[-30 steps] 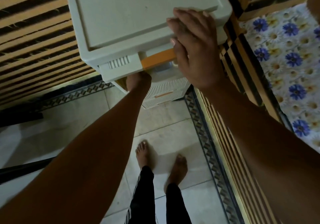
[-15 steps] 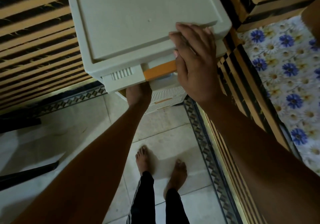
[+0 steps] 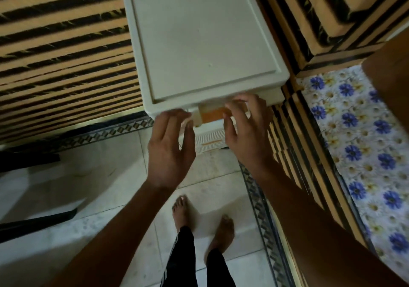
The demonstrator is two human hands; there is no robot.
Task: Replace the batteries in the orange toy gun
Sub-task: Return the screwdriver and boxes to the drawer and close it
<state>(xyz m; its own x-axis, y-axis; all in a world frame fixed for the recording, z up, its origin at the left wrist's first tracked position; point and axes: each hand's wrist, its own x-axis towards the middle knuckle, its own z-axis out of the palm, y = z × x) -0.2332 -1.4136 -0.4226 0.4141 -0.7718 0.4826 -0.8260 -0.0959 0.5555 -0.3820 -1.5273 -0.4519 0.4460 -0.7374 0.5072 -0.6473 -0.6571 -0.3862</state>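
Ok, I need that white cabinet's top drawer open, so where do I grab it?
The orange handle strip at the middle of the top drawer front. Come from the front, below: it sits under the overhang of the cabinet top, so fingers probably hook underneath and pull.

Striped orange-and-black walls (image 3: 62, 54) flanked the white plastic drawer cabinet (image 3: 199, 43); only its front, above pale floor tiles (image 3: 99, 187), lay open.
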